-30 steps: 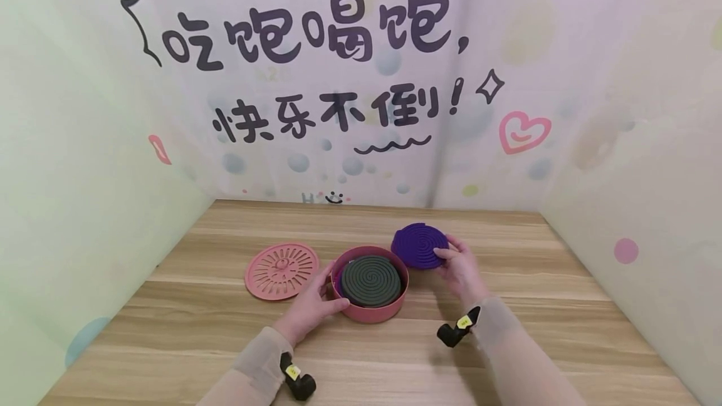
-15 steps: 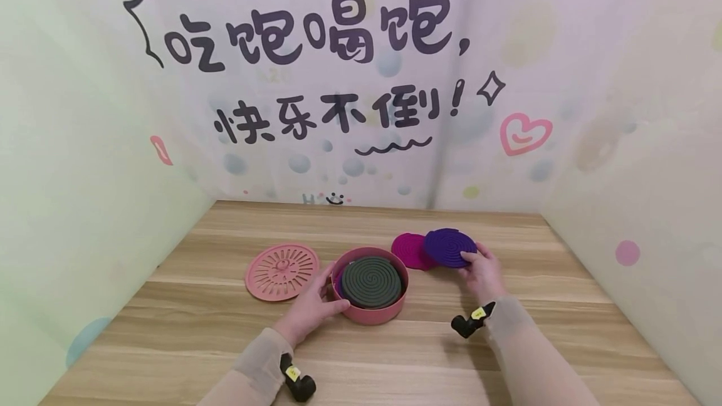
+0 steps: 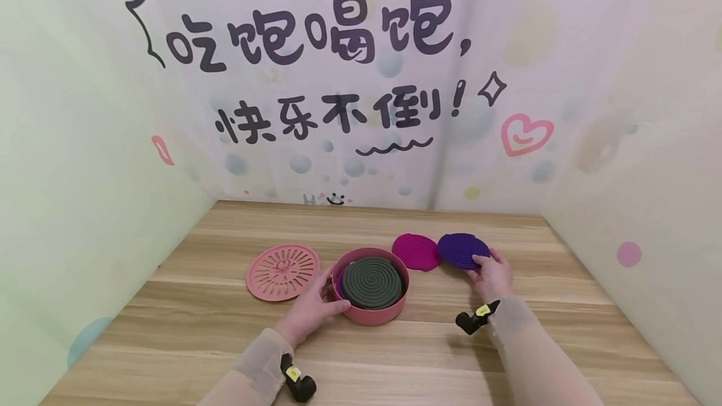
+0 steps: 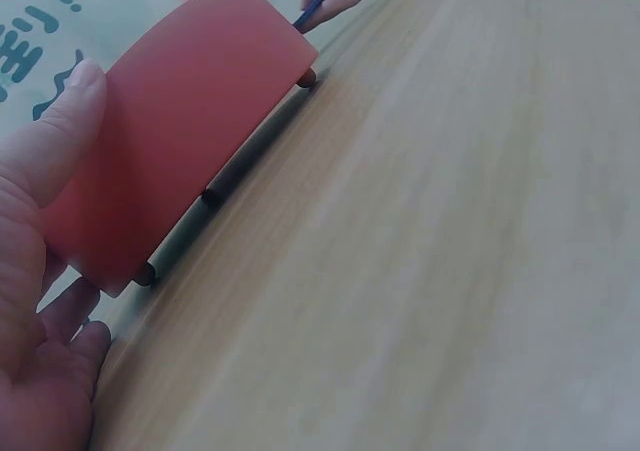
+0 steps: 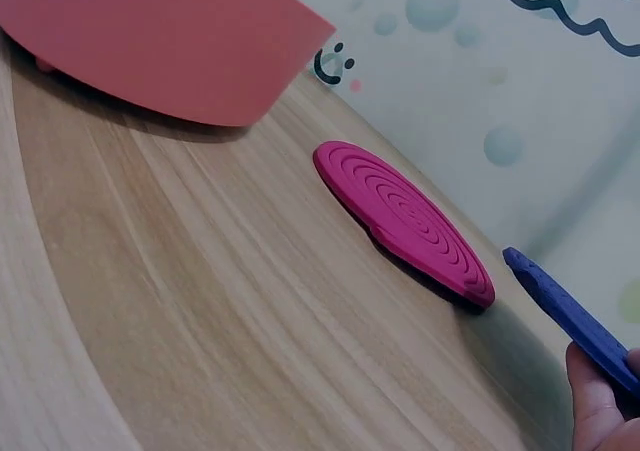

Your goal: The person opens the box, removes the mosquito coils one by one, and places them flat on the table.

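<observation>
A round pink mosquito coil holder (image 3: 376, 316) stands on the table with a dark green mosquito coil (image 3: 372, 282) inside it; a bit of purple shows beneath that coil. My left hand (image 3: 309, 312) holds the holder at its left side, the thumb along the near wall. To the right, my right hand (image 3: 492, 273) pinches a purple-blue mosquito coil (image 3: 461, 250) by its near right edge, thumb on top. In the right wrist view this coil (image 5: 565, 316) is tilted and raised above the table. Between holder and right hand, a magenta mosquito coil (image 3: 415, 251) lies flat on the wood.
A pink slotted lid (image 3: 283, 272) with a small knob lies left of the holder. The wooden table (image 3: 361, 368) meets a printed back wall (image 3: 338, 168) and has side walls to left and right. The holder stands on small feet.
My right hand has carried the purple-blue coil rightward, uncovering the magenta coil that it hid, and has lowered it somewhat. The left hand stays at the holder, which has not moved.
</observation>
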The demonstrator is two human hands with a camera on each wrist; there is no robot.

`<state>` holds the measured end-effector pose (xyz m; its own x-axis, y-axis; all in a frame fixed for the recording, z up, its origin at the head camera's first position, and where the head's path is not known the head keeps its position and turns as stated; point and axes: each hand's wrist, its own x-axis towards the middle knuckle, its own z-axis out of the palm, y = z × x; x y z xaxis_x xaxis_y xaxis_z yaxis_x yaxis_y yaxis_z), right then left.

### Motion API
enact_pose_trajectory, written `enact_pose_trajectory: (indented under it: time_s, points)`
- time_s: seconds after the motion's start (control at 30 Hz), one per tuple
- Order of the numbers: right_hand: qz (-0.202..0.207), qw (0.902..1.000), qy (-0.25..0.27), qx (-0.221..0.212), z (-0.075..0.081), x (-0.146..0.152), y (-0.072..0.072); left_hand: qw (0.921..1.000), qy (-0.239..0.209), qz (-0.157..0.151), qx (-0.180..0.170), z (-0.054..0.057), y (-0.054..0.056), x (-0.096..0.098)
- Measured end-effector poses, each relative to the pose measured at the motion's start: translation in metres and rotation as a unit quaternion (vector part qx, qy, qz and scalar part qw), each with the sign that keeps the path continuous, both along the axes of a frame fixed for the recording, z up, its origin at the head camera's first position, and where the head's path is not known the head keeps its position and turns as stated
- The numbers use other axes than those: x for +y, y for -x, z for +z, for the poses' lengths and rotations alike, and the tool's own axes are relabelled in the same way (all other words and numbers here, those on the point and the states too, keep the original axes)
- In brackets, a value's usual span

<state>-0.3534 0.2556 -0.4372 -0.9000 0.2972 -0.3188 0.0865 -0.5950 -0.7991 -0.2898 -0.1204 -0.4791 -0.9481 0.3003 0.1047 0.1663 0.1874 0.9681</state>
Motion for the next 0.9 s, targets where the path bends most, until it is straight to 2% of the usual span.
enact_pose_trajectory:
  time_s: [0.3,0.6,0.77,0.9]
  points:
    - [-0.041,0.9991,-0.002,-0.012,-0.0025,0.0021,-0.0019,1.0000,-0.004,-0.002,-0.001,-0.0024,0.0009,-0.0005]
    - [-0.061,0.9978,-0.007,-0.024,-0.0064,0.0026,0.0000,1.0000,-0.006,-0.002,0.005,-0.0035,0.0019,0.0000]
    - [-0.077,0.9956,-0.030,-0.043,-0.0079,0.0037,0.0044,1.0000,0.000,0.002,0.004,-0.0045,0.0023,-0.0005]
    - [-0.073,0.9955,-0.043,-0.042,-0.0060,0.0040,0.0063,1.0000,0.004,0.008,0.000,-0.0044,0.0021,-0.0005]
